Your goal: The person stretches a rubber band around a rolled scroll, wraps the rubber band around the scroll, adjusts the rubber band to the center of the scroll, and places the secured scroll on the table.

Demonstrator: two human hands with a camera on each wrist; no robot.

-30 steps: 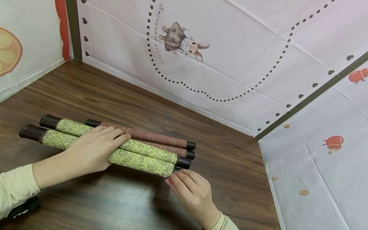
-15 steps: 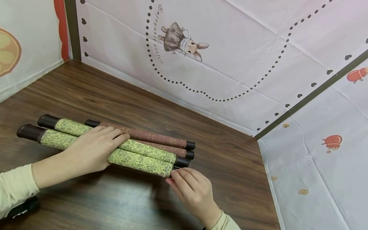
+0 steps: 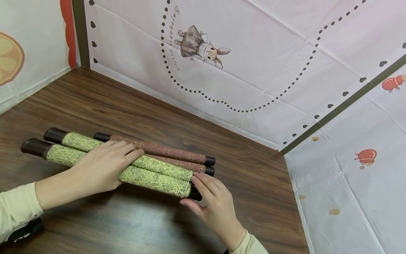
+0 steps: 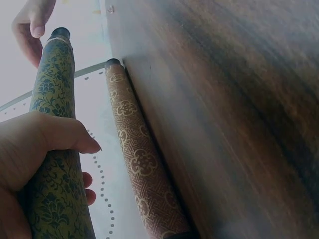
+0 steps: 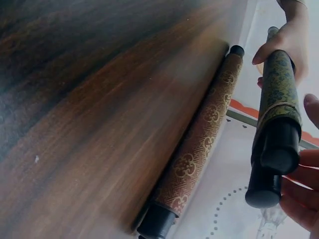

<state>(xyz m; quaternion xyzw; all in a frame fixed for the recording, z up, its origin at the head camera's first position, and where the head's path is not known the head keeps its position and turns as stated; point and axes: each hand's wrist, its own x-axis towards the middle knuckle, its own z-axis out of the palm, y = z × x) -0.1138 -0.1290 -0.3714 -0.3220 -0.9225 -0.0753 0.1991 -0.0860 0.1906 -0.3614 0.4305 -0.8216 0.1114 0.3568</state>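
Head view: two hands at a green scroll, a red one behind

Nearest, two pale sleeves (image 3: 20, 206) reach in. The left hand (image 3: 104, 164) grips the green scroll (image 3: 153, 180) around its middle, fingers wrapped over both rolls and thumb beneath. The right hand (image 3: 215, 204) is at the scroll's right end: its fingers, loosely bent, touch the black end caps (image 5: 281, 152), while the thumb stands apart, so nothing looks pinched. A thin pale cord (image 5: 281, 105) circles that end. Both wrist views show the green scroll held above the counter (image 3: 136, 220), its rolls side by side.

Just beyond, the red scroll (image 3: 172, 151) lies on the counter, partly hidden. Farthest back, a pale cloth (image 3: 253, 63) printed with a rabbit (image 3: 203, 46) forms the wall.

Likely risks: a sideways pull on the cord could slide it off or snag it on a cap; a slack left grip could let the rolls spread or drop onto the red scroll.
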